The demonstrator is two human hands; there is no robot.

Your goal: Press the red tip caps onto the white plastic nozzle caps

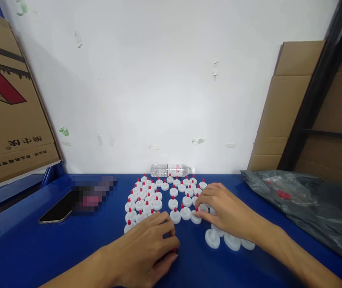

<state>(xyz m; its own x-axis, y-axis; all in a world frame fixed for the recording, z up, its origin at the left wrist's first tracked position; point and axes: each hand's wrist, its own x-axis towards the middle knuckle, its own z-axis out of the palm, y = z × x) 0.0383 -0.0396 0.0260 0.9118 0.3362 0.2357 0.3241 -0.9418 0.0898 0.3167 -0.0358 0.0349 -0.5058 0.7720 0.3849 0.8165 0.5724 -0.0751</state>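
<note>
My left hand (148,250) is low in the middle, fingers curled in. A bit of red (174,250), like the small red tips on the caps, shows at its fingertips; the rest is hidden. My right hand (220,206) reaches in from the right, thumb and fingers closed around the red tip of a white cap (195,218) that stands on the blue table. Many round white caps with red tips (175,216) stand in loose rows between and behind my hands. Under my right wrist lie several white caps without red tips (212,239), partly covered by the hand.
A clear plastic bottle (172,171) lies against the white wall. On the left of the blue table (33,256) is a phone (57,209) beside a blurred patch. A dark grey plastic bag (303,204) lies right. Cardboard (291,104) leans behind it; a printed box (11,120) stands left.
</note>
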